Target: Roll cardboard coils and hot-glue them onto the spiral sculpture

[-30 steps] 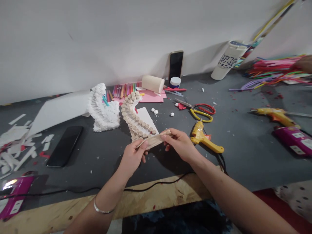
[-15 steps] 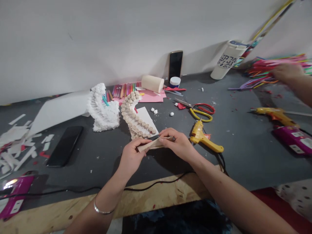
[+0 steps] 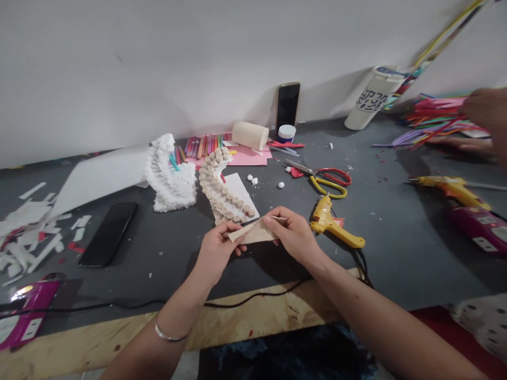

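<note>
A folded strip of cream paper (image 3: 255,232) is stretched between my two hands above the near part of the table. My left hand (image 3: 217,248) pinches its left end. With thumb and fingers, my right hand (image 3: 291,232) grips the right end, thumb lying on top. Just beyond the strip lies a curved piece (image 3: 225,195) covered in rows of small beige rolled pieces, partly over a white card (image 3: 240,190). To its left is a similar curved piece (image 3: 170,177) covered in white crumpled bits. A yellow glue gun (image 3: 335,224) rests to the right of my right hand.
Scissors (image 3: 328,177) with red and yellow handles lie behind the glue gun. A black phone (image 3: 109,232) and white paper scraps (image 3: 29,237) are at left. A cream roll (image 3: 250,135) and a tumbler (image 3: 372,97) stand farther back. Another person's hand (image 3: 483,111) is over coloured strips (image 3: 435,113).
My hands have tilted the folded paper, so more of its face shows, and the right thumb has shifted along it. The other person's hand has moved right, lifting a red strip.
</note>
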The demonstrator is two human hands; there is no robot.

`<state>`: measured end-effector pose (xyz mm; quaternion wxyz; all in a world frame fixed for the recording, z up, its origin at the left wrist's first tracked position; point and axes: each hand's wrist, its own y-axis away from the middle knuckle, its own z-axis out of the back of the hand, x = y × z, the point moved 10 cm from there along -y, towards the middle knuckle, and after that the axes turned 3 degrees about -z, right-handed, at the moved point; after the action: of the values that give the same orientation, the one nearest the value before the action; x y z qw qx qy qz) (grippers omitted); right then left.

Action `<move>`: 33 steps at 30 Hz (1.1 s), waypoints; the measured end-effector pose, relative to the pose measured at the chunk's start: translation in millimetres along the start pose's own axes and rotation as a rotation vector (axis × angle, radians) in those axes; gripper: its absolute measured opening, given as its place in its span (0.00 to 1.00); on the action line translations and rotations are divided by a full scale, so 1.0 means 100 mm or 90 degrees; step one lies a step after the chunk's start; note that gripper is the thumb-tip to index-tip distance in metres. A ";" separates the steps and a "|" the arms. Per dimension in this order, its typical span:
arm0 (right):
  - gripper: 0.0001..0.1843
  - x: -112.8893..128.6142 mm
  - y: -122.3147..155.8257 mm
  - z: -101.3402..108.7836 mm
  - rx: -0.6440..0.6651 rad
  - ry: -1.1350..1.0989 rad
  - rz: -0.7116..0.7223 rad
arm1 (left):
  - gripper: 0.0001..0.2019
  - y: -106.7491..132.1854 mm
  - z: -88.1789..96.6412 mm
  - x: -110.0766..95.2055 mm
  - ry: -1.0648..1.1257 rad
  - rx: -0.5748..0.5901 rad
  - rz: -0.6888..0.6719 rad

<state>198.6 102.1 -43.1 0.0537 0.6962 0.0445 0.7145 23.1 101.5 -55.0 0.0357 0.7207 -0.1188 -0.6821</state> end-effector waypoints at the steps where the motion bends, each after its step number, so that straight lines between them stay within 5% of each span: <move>1: 0.17 0.00 0.00 0.01 -0.006 0.012 -0.002 | 0.14 0.00 0.01 0.01 -0.020 0.000 0.006; 9: 0.17 0.01 0.02 0.03 0.001 0.082 -0.003 | 0.14 0.09 0.08 -0.25 -0.208 -0.048 -0.101; 17: 0.18 -0.09 -0.02 0.10 -0.031 0.036 -0.057 | 0.15 0.06 0.29 -0.37 -0.155 -0.134 -0.171; 25: 0.22 -0.09 -0.06 0.12 -0.032 -0.101 -0.081 | 0.27 0.09 -0.05 -0.35 -0.194 0.118 -0.197; 30: 0.20 -0.12 -0.03 0.01 0.018 -0.038 -0.091 | 0.18 0.17 -0.07 -0.43 -0.282 0.105 -0.268; 33: 0.19 -0.07 -0.03 0.10 -0.028 -0.051 -0.078 | 0.10 0.19 0.02 -0.57 -0.282 0.039 -0.314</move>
<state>208.9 103.6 -50.2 0.1140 0.7186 0.0693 0.6825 16.8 96.3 4.5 -0.1793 0.5629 0.0339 -0.8061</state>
